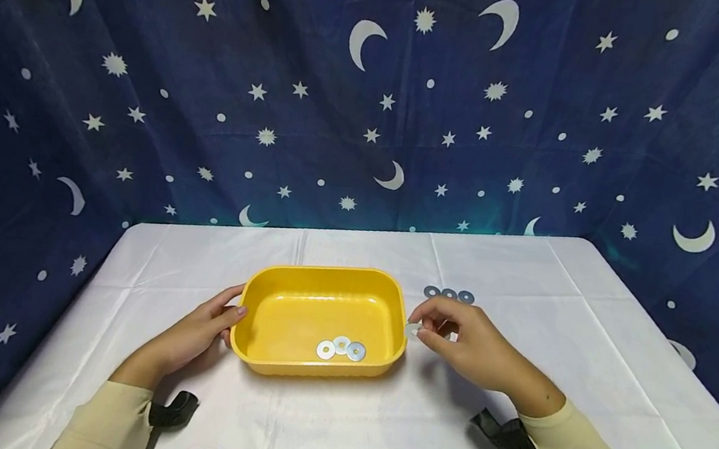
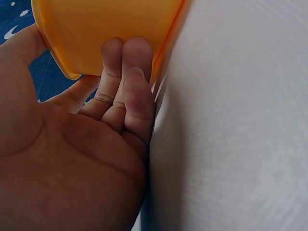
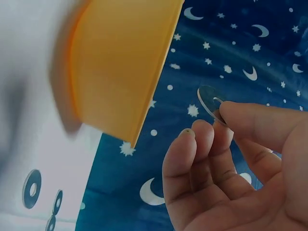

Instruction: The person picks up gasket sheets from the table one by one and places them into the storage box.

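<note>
My left hand grips the left end of a yellow plastic tub, thumb at the rim. In the left wrist view its fingers lie against the tub's outer wall. Between thumb and fingertips my right hand pinches a flat metal washer, just outside the tub's right end and near rim height. Inside the tub, towards the front, three washers lie close together, overlapping.
Three more washers lie in a row on the white-covered table, behind my right hand. Another washer lies nearer, partly hidden by that hand in the head view. A blue curtain with moons and stars hangs behind.
</note>
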A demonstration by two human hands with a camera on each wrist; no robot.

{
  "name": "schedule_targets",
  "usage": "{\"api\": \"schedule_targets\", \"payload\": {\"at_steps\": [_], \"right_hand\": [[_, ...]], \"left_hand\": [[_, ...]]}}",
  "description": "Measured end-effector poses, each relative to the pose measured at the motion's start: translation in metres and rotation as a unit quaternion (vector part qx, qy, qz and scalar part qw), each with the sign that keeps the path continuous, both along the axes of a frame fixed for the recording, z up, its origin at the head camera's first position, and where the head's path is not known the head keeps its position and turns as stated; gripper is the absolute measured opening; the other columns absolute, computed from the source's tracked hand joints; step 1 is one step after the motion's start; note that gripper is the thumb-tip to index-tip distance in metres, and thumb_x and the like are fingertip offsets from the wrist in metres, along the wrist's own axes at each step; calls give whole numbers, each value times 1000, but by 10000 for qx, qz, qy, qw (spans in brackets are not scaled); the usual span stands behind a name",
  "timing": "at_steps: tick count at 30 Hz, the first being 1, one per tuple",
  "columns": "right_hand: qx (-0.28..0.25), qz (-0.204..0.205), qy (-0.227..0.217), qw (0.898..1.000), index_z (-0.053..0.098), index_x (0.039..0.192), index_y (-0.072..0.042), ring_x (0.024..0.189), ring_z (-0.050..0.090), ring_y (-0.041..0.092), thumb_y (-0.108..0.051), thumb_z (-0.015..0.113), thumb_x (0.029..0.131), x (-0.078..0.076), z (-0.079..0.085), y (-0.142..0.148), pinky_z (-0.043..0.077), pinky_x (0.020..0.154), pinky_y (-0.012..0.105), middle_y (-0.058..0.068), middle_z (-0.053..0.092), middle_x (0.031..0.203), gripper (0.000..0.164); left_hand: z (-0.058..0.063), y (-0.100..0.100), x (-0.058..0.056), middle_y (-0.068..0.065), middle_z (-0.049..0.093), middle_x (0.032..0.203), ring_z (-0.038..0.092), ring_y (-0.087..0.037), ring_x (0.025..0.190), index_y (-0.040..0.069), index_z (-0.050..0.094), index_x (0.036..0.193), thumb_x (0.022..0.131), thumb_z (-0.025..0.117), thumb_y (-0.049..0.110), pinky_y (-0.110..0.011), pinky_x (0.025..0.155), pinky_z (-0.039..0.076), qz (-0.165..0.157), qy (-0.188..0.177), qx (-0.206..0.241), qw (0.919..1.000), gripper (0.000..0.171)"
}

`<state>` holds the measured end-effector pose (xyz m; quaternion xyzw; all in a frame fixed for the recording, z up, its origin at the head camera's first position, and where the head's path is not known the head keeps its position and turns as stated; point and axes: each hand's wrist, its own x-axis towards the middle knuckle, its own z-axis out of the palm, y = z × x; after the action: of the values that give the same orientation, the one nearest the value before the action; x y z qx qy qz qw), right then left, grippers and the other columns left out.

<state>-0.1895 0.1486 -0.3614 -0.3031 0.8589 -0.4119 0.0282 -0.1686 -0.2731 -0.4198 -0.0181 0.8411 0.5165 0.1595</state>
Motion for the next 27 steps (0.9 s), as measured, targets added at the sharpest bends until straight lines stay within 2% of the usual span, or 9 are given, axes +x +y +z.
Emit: {"api": "schedule_targets", "payload": {"at_steps": [10, 18, 27], "right_hand": [[-157, 155, 68, 9997, 68, 102, -19, 78, 57, 13, -5, 68, 92, 3, 3, -17, 52, 72, 25, -7, 58, 82, 17], [-43, 157, 78, 9998, 69, 101, -17, 79, 56, 13, -6, 68, 92, -3, -1, -33, 52, 74, 24, -6, 58, 82, 14], [-128, 276, -42, 9995, 68, 100, -15, 78, 55, 14, -7, 68, 93, -10, -4, -51, 50, 72, 25, -4, 57, 81, 11]], "left_hand": [[-2, 0, 1, -11, 60, 109, 58, -19, 88, 22, 24, 158, 104, 46, 47, -35, 99, 34, 10, -27, 3, 10000, 63], [0, 1, 1, -11, 60, 113, 57, -18, 89, 20, 23, 159, 104, 46, 47, -37, 99, 34, -20, 0, -13, 10000, 65], [0, 0, 0, -9, 59, 106, 56, -18, 87, 21, 23, 158, 104, 45, 47, -37, 98, 33, 2, -34, -78, 10000, 64]]}}
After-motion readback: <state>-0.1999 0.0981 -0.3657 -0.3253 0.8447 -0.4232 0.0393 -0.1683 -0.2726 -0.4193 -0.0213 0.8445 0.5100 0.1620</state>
